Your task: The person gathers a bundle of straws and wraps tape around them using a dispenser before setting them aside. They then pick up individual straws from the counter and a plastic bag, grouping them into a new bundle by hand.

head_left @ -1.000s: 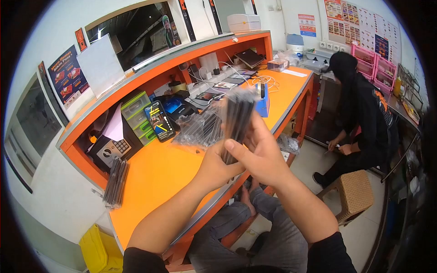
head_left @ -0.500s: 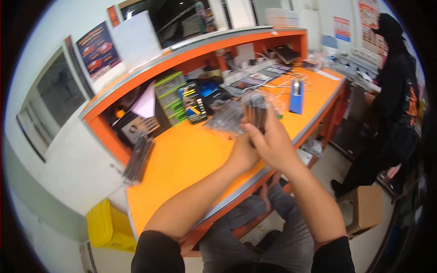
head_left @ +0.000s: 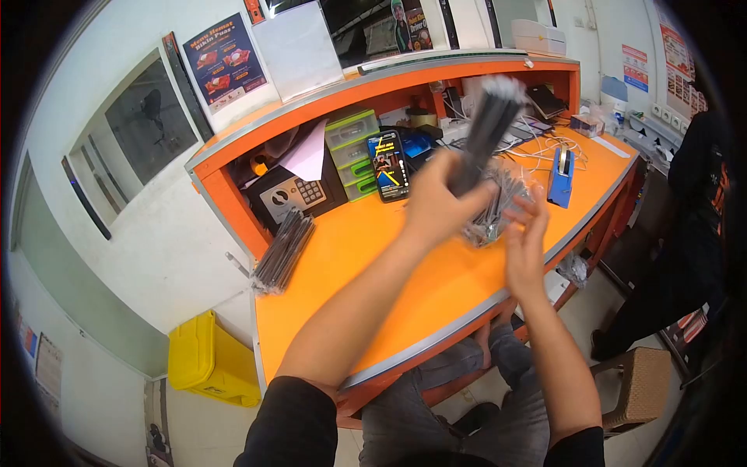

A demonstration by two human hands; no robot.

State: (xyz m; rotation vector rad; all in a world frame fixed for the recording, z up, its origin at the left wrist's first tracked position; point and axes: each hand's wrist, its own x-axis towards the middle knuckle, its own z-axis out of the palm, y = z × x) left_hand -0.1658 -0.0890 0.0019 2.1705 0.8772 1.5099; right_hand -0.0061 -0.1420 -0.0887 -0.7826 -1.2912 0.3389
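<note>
Below my hands spreads the orange desk (head_left: 373, 272); a yellow bin (head_left: 222, 366) stands left of them. My left hand (head_left: 437, 201) wraps around a blurred, tilted bundle of dark sticks (head_left: 495, 121). My right hand (head_left: 525, 253), fingers loosely spread, is apart from it, near a plastic bag (head_left: 489, 222); whether they touch, I cannot tell. A second bundle (head_left: 284, 253) lies left of both hands, a blue tape dispenser (head_left: 559, 187) just beyond my right.

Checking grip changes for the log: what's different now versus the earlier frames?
The right hand has let go of the bundle of dark wrapped sticks and is open off to its right; the left hand now holds it alone. The co-worker, bent low at first, now stands. The view has swung left. Unmoved: second bundle at the counter's left end, smartphone, blue tape dispenser.
</note>
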